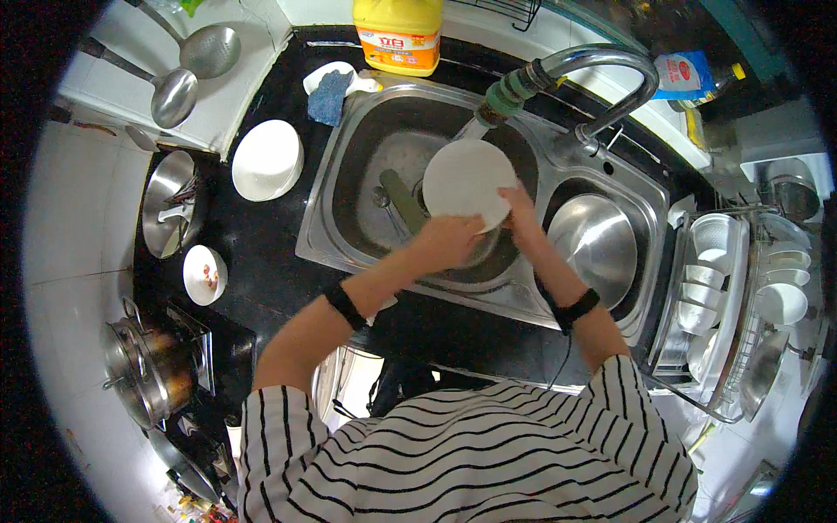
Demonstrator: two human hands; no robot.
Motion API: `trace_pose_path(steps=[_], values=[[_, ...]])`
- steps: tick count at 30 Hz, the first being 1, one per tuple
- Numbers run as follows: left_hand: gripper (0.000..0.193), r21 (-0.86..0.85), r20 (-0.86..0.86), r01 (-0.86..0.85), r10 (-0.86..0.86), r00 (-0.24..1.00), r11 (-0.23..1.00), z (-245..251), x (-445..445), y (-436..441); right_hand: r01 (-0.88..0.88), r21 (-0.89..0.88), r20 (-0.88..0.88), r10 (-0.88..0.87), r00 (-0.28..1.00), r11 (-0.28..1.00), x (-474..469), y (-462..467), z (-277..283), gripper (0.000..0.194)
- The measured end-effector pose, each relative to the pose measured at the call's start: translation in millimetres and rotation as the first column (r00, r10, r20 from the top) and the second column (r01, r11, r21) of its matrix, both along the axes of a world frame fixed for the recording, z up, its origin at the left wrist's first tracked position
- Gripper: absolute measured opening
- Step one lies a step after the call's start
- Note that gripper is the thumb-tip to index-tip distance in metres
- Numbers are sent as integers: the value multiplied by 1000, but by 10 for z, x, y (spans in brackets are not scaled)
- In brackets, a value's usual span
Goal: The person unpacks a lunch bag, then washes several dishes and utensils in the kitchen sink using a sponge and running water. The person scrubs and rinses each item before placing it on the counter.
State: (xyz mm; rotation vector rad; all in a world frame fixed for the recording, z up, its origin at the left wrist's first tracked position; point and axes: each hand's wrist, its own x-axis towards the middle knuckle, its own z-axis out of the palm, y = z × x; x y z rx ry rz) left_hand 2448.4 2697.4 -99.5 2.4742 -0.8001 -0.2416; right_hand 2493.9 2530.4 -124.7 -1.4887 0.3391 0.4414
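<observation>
A white round dish (465, 176) is held over the large left basin of the steel sink (366, 157). My left hand (454, 240) grips its near edge, and my right hand (521, 210) grips its right edge. Water runs from the chrome faucet (500, 108) just behind the dish, close to its far rim. On the basin floor, left of my hands, lie a metal spoon (381, 197) and a long greenish object (402, 199) that I cannot identify. Something round below the dish is mostly hidden by my hands.
A steel bowl (601, 242) fills the right basin. White bowls (267, 163) (204, 278) stand on the left counter. A blue cloth (330, 98) and yellow detergent jug (399, 39) sit behind. A dish rack (732, 287) stands right, a steel pot (153, 366) left.
</observation>
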Motion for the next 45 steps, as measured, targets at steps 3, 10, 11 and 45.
trace_pose_path(steps=[3, 10, 11, 45], values=[[58, 99, 240, 100, -121, 963, 990, -171, 295, 365, -169, 72, 78, 164, 983, 983, 103, -186, 104, 59], [80, -53, 408, 54, -27, 913, 997, -417, 580, 116, -243, -303, 301, 334, 893, 922, 631, 0, 13, 54], [78, -81, 231, 55, -35, 972, 995, -423, 569, 93, -233, -423, 272, 368, 889, 876, 732, 36, -19, 54], [56, -476, -700, -806, 404, 589, 351, -27, 829, 147, 442, 467, -226, -380, 897, 766, 373, 33, -135, 45]])
